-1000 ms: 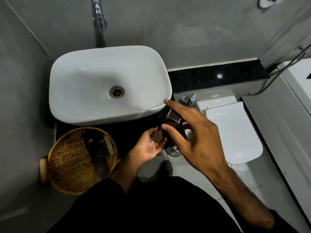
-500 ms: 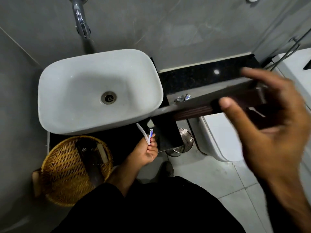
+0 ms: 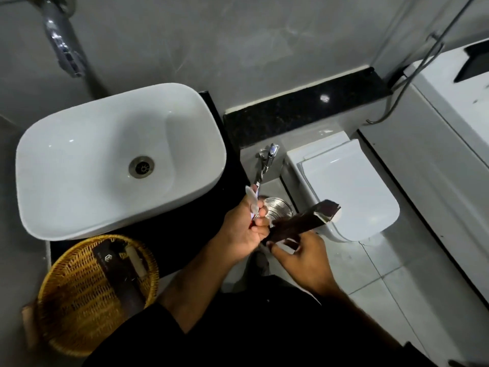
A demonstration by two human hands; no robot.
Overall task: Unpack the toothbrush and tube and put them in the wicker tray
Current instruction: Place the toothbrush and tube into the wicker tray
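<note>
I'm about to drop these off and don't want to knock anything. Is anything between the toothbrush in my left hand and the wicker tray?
Nothing visible blocks the way. The left hand holds the toothbrush right of the sink; the wicker tray sits lower left, open-topped, with a dark box already inside.

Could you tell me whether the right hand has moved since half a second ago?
Yes. The right hand has dropped from beside the toilet to below the bin, next to the left hand.
</note>
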